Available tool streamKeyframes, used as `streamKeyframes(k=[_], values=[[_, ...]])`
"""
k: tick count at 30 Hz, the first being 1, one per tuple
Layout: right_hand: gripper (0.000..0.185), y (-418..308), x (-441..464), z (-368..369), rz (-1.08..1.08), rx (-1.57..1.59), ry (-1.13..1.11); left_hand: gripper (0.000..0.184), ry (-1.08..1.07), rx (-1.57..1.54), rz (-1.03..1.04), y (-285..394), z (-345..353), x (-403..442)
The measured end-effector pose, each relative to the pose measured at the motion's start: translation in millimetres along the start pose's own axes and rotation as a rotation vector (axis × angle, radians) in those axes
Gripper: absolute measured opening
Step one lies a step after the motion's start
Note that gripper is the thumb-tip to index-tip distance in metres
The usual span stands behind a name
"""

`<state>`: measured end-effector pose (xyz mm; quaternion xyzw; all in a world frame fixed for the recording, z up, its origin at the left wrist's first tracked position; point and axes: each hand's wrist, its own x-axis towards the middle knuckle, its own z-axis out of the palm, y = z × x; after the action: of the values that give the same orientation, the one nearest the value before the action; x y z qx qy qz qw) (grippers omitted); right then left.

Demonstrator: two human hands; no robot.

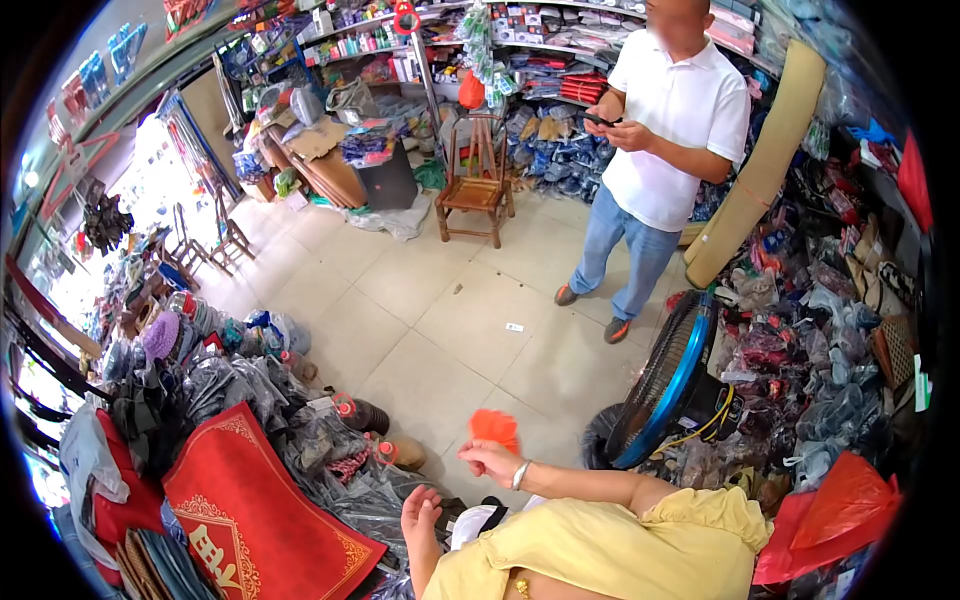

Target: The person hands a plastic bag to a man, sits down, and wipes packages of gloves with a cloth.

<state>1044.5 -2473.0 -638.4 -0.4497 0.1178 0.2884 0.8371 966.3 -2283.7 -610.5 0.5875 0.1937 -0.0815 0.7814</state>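
Note:
My right hand (492, 460), with a pale bracelet at the wrist, is closed in front of my body over the tiled floor. A bright orange thing (494, 428) with a ragged, scalloped edge sticks up from it; its exact kind is unclear. My left hand (422, 510) is raised lower and to the left, fingers loosely bent and apart, holding nothing visible. It is near the dark plastic-wrapped goods (335, 475) and the large red sheet with gold print (260, 510), without clear contact.
A person in a white shirt (678, 130) stands ahead, holding a phone (597, 119). A blue-rimmed fan (668, 385) is close on my right, beside piles of bagged goods (800, 370). A wooden chair (475, 190) stands farther back, before packed shelves (560, 45).

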Motion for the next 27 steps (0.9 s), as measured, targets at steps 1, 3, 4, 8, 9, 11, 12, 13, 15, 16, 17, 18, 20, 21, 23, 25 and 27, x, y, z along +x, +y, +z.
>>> streamKeyframes(k=[1, 3, 4, 8, 9, 11, 12, 13, 15, 16, 17, 18, 20, 21, 23, 25, 27], values=[[0.011, -1.6, -0.2, -2.5, -0.001, 0.001, 0.001, 0.031, -0.005, 0.009, 0.005, -0.9, 0.0, 1.2], [0.009, -13.6, -3.1, -5.3, 0.002, 0.381, -0.025, 0.031, -0.012, 0.021, 0.006, -1.1, 0.8, 0.9], [0.010, -17.8, -0.7, -10.1, 0.026, 0.482, -0.064, 0.031, -0.004, 0.027, 0.003, -0.2, 2.2, 1.8], [0.012, -21.9, -4.6, -10.9, 0.030, 0.582, -0.114, 0.031, -0.010, 0.044, 0.009, 0.0, 2.4, 4.7], [0.013, -20.2, -4.6, -12.1, 0.021, 0.582, -0.122, 0.031, -0.011, 0.045, 0.009, -0.5, 2.1, 5.1], [0.013, -17.2, -4.6, -16.4, 0.012, 0.582, -0.130, 0.031, -0.024, 0.045, 0.013, -0.8, 2.2, 6.1], [0.013, -14.6, -4.6, -19.1, 0.026, 0.561, -0.109, 0.031, -0.023, 0.045, 0.013, -0.7, 2.1, 6.4], [0.013, -11.7, -4.3, -20.7, 0.040, 0.540, -0.090, 0.031, -0.022, 0.043, 0.008, -0.7, 2.5, 6.1], [0.013, -3.9, -0.6, -18.2, 0.048, 0.456, -0.118, 0.032, -0.019, 0.039, 0.004, -1.0, 2.1, 6.2], [0.013, -0.2, 2.0, -16.6, 0.054, 0.375, -0.146, 0.032, -0.026, 0.041, 0.007, -1.3, 1.6, 6.5], [0.013, 0.2, 1.3, -8.5, 0.056, 0.373, -0.147, 0.032, -0.033, 0.043, 0.009, -1.4, 0.5, 6.4], [0.013, -0.6, -2.6, 4.3, 0.038, 0.205, -0.135, 0.032, -0.030, 0.041, 0.009, -1.1, -1.0, 6.1], [0.015, -4.5, -9.0, 17.6, 0.052, -0.073, -0.143, 0.033, -0.033, 0.038, -0.010, -0.1, -4.7, 5.4], [0.015, -7.7, -10.6, 21.0, 0.054, -0.075, -0.144, 0.033, -0.031, 0.037, -0.011, 0.0, -6.3, 4.5], [0.016, -14.2, -11.6, 25.4, 0.014, -0.233, -0.139, 0.033, -0.015, 0.013, 0.000, -1.1, -9.4, 2.1], [0.016, -18.3, -7.3, 24.1, 0.006, -0.247, -0.121, 0.033, -0.012, 0.013, -0.004, -3.3, -13.1, 1.6], [0.016, -20.4, -2.6, 23.8, -0.009, -0.239, -0.145, 0.033, -0.010, 0.014, -0.005, -4.2, -14.7, 2.0]])
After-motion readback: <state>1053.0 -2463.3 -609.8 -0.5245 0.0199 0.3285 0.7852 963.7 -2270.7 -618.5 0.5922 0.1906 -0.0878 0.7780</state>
